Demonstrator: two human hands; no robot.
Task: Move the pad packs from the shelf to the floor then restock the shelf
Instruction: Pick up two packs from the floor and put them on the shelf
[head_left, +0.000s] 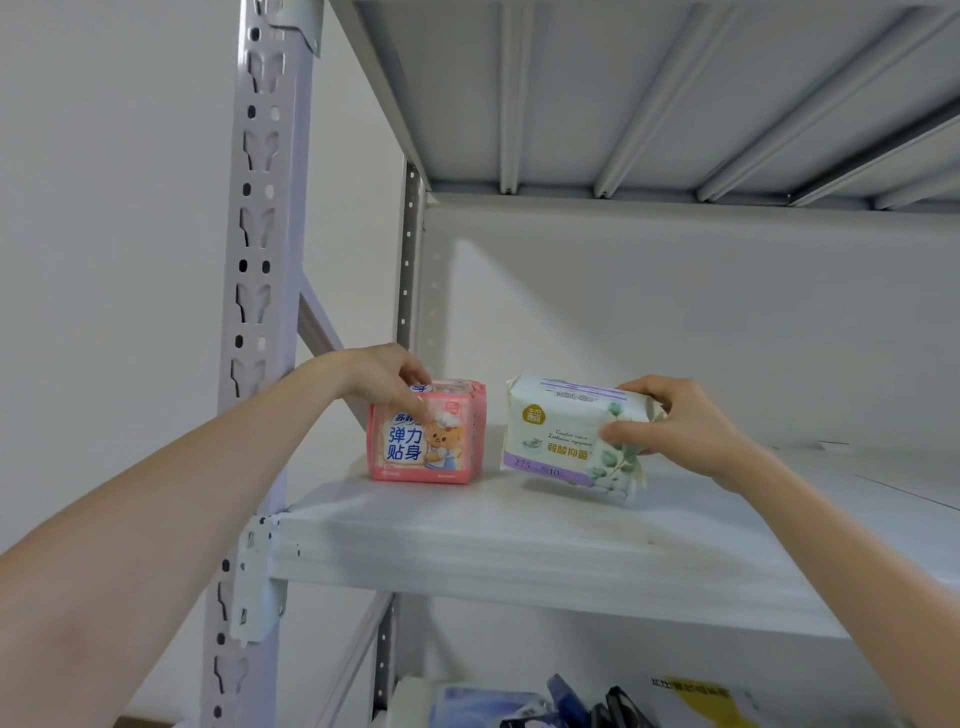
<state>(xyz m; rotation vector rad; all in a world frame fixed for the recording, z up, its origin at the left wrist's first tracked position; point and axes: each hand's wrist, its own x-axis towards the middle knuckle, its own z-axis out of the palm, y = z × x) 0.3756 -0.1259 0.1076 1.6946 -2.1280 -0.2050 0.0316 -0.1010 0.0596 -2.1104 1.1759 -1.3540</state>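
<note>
A pink pad pack (428, 452) with a bear picture stands on the white shelf board (519, 540) near its left end. My left hand (384, 376) grips its top left corner, thumb on the front face. To its right, a white and purple pad pack (561, 431) printed with green leaves is tilted, its right end raised just above the board. My right hand (675, 428) holds that pack by its right end, thumb in front and fingers over the top.
The grey perforated upright (249, 312) rises at the left, with a diagonal brace behind it. Another shelf's ribbed underside (649, 93) hangs overhead. The board runs bare to the right. Blue and dark packages (545, 706) lie on the shelf below.
</note>
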